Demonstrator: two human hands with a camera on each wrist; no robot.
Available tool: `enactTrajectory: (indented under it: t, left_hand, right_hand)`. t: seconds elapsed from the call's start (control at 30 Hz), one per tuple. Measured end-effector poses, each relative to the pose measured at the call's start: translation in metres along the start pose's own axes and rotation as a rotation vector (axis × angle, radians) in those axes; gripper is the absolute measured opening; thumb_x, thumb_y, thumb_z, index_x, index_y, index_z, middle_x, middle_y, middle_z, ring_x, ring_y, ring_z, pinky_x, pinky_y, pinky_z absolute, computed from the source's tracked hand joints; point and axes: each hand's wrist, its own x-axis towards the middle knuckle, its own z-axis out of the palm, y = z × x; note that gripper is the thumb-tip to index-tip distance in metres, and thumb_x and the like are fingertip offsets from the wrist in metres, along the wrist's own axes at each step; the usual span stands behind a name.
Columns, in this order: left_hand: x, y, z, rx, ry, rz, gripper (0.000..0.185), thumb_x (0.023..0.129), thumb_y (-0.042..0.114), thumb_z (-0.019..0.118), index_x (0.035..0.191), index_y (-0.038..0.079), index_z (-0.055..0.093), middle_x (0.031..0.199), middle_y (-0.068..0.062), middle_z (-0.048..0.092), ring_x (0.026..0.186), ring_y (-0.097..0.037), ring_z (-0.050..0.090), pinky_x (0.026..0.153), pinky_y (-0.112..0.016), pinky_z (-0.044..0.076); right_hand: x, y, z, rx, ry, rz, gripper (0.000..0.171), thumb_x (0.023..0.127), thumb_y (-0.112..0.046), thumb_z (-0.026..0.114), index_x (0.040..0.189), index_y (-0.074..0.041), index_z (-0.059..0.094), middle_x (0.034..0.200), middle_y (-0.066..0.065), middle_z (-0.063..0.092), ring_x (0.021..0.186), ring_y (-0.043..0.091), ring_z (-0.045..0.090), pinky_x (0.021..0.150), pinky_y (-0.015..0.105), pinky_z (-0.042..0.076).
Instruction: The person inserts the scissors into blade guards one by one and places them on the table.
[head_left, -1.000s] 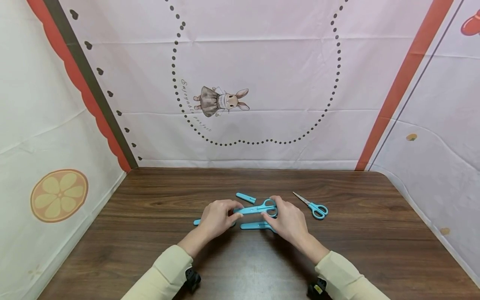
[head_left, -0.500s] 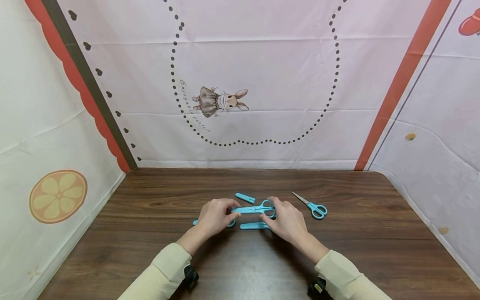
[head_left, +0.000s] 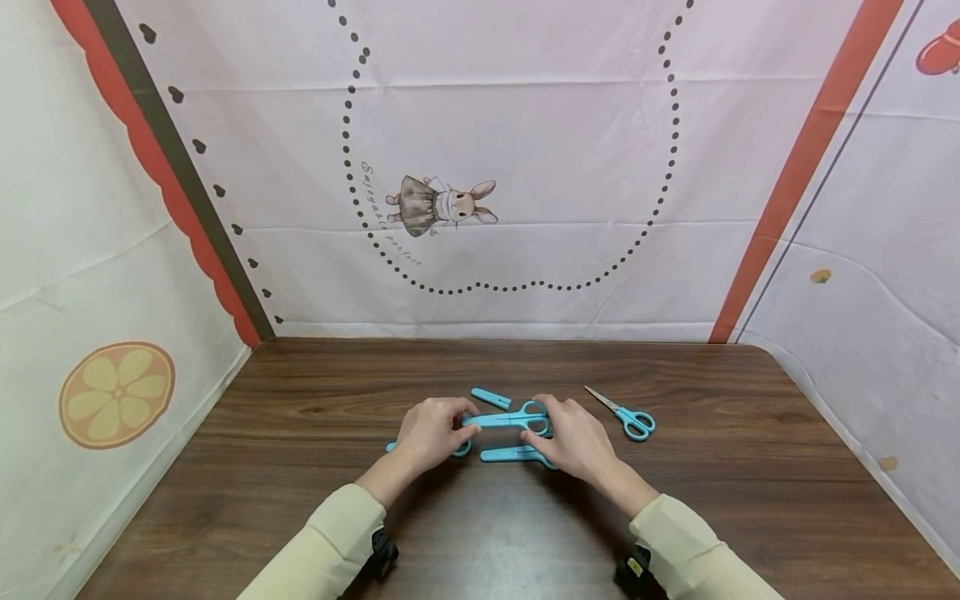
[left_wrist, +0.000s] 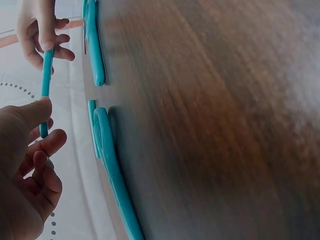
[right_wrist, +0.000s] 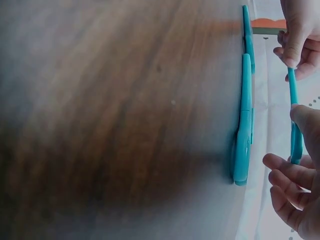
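Note:
Both hands hold one pair of blue scissors (head_left: 506, 419) level, just above the brown table (head_left: 675, 517). My left hand (head_left: 468, 421) pinches the sheathed blade end (left_wrist: 45, 95) between thumb and fingers. At the other end, my right hand (head_left: 536, 421) grips the handle loops, and the thumb lies on the blue plastic (right_wrist: 294, 120). A second sheathed pair (head_left: 512, 453) lies on the table under the held one. Partly hidden beneath my left hand is a third blue pair (head_left: 395, 446).
A loose blue sheath (head_left: 491, 397) lies just behind the hands. An unsheathed pair of blue scissors (head_left: 624, 414) with bare blades lies to the right. Printed cloth walls (head_left: 525, 167) close in the table at the back and on both sides.

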Motion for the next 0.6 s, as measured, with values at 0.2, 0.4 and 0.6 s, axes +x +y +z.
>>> enactTrajectory:
  t: [0.2, 0.4, 0.6]
  left_hand:
    - [0.000, -0.004, -0.002, 0.010, -0.018, -0.019, 0.013, 0.081, 0.032, 0.071, 0.091, 0.024, 0.069, 0.061, 0.017, 0.051, 0.050, 0.002, 0.042, 0.043, -0.018, 0.034]
    - [-0.002, -0.011, -0.006, 0.029, -0.012, -0.027, 0.015, 0.079, 0.032, 0.072, 0.091, 0.023, 0.069, 0.061, 0.017, 0.051, 0.051, 0.002, 0.042, 0.044, -0.019, 0.034]
    - [-0.003, -0.016, -0.011, 0.026, -0.024, -0.063, 0.015, 0.079, 0.032, 0.073, 0.091, 0.023, 0.069, 0.062, 0.016, 0.051, 0.052, 0.000, 0.043, 0.044, -0.020, 0.034]
  right_hand:
    - [0.003, 0.000, 0.003, 0.010, -0.035, -0.015, 0.054, 0.080, -0.047, 0.067, 0.120, -0.012, 0.057, 0.076, -0.003, 0.055, 0.064, 0.008, 0.045, 0.051, 0.025, 0.037]
    - [0.007, -0.005, 0.006, 0.016, -0.043, -0.029, 0.055, 0.079, -0.047, 0.067, 0.121, -0.012, 0.057, 0.080, -0.002, 0.058, 0.064, 0.008, 0.046, 0.051, 0.024, 0.038]
    - [0.012, -0.010, 0.008, 0.018, -0.053, -0.039, 0.056, 0.079, -0.046, 0.068, 0.123, -0.013, 0.055, 0.089, 0.001, 0.061, 0.068, 0.010, 0.050, 0.053, 0.025, 0.040]
